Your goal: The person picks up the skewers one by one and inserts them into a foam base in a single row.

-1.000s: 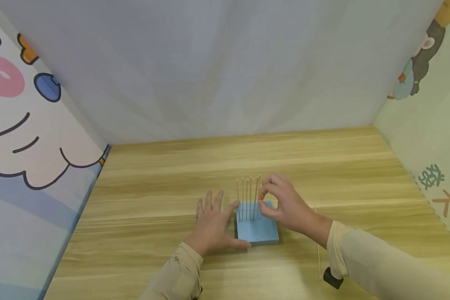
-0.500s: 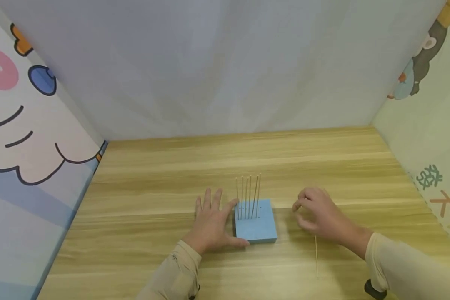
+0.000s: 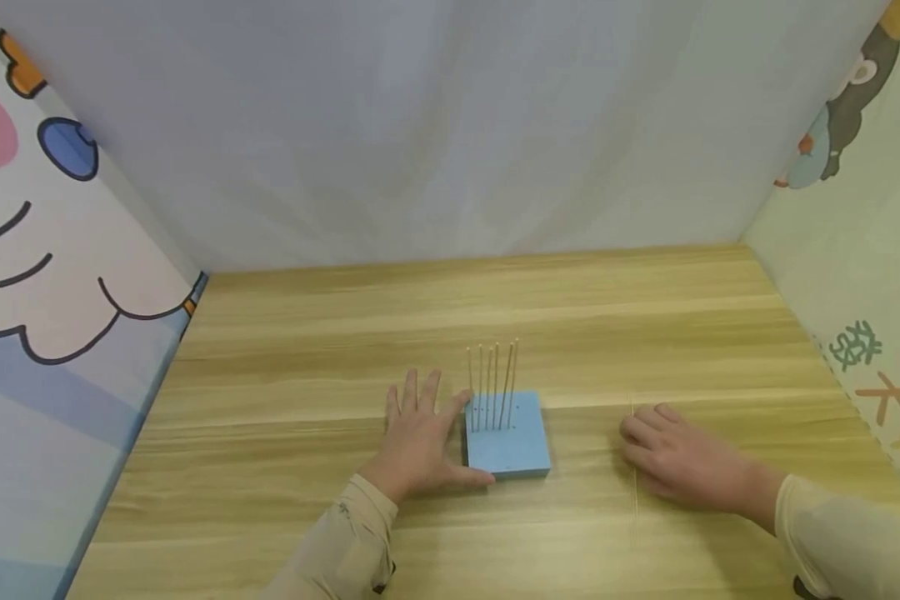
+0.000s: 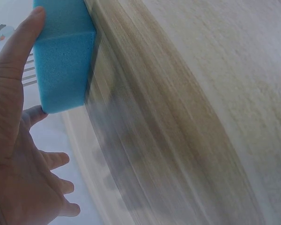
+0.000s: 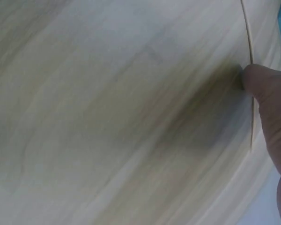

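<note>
A light-blue foam block (image 3: 510, 454) with small holes in its top lies on the table, and several thin wooden sticks (image 3: 495, 383) stand up from it. My left hand (image 3: 417, 446) is spread along its left side. The thumb touches the near face and the index fingertip touches the far left corner; the other fingers extend past it. To the right, my right hand (image 3: 678, 458) pinches another thin wooden stick (image 5: 248, 33) low over the table. The thumb (image 5: 271, 93) crosses this stick in the right wrist view; the opposing fingertips are hidden there.
The wood-grain table (image 3: 307, 333) meets a pale curtain (image 3: 450, 150) at the back. A cartoon-printed panel (image 3: 67, 267) stands on the left and a pale green printed panel (image 3: 855, 275) on the right.
My right hand has moved from the standing sticks rightward and down to the separate stick, and now pinches it. My left hand has stayed against the block.
</note>
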`<action>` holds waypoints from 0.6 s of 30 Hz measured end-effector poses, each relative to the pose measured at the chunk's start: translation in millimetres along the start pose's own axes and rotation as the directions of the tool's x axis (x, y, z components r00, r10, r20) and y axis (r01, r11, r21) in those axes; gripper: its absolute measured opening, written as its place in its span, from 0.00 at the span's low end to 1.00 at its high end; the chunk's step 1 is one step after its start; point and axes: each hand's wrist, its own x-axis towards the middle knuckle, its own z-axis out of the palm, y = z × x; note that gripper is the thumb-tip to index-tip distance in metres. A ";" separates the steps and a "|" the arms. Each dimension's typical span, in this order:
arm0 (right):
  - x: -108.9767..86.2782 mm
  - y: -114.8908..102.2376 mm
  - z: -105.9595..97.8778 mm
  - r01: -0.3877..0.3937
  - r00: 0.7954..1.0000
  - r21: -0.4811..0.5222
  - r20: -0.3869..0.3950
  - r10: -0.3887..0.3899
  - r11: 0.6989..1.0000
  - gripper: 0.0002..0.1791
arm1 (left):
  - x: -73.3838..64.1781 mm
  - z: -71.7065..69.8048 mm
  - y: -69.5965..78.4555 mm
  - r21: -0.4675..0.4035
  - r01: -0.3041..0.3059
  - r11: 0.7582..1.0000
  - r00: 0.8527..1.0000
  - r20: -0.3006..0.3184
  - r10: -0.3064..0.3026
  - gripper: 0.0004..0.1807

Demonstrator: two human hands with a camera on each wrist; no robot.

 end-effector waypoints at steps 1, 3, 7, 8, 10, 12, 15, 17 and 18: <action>-0.2 0.4 -1.9 0.022 1.000 -0.022 0.015 -0.022 1.000 0.17 | -0.4 0.0 -0.1 0.000 -0.001 1.000 1.000 -0.001 0.001 0.65; 0.0 0.8 -6.1 0.067 0.996 -0.068 0.056 -0.063 0.995 0.21 | -0.9 0.1 -0.1 -0.003 -0.004 1.000 1.000 -0.003 0.004 0.65; 1.8 0.8 -17.1 0.195 0.970 -0.206 0.187 -0.157 0.959 0.03 | -1.2 -2.1 0.2 -0.015 -0.008 1.000 1.000 -0.006 0.007 0.65; 1.9 0.6 -19.7 0.231 0.958 -0.237 0.223 -0.179 0.944 0.06 | -1.2 -2.3 0.2 -0.020 -0.008 1.000 1.000 -0.005 0.008 0.65; 1.2 0.0 -24.0 0.296 0.934 -0.288 0.286 -0.213 0.911 0.17 | -1.2 -2.5 0.0 -0.024 -0.007 1.000 1.000 -0.006 0.007 0.64; 0.3 -0.8 -26.7 0.326 0.920 -0.305 0.320 -0.226 0.895 0.20 | -1.3 -1.7 -0.6 -0.024 -0.005 1.000 1.000 -0.003 0.005 0.64; -2.8 -2.0 -28.4 0.330 0.916 -0.308 0.331 -0.225 0.892 0.19 | -1.4 -0.7 -1.0 -0.016 -0.004 1.000 1.000 -0.003 0.004 0.64; -5.6 -2.7 -27.5 0.307 0.928 -0.278 0.300 -0.221 0.910 0.08 | -1.5 -0.6 -0.5 -0.018 -0.004 1.000 1.000 0.002 0.004 0.64; -7.3 -2.8 -26.5 0.282 0.940 -0.254 0.266 -0.214 0.925 0.03 | -1.4 -0.8 0.1 -0.017 -0.005 1.000 1.000 0.004 0.005 0.64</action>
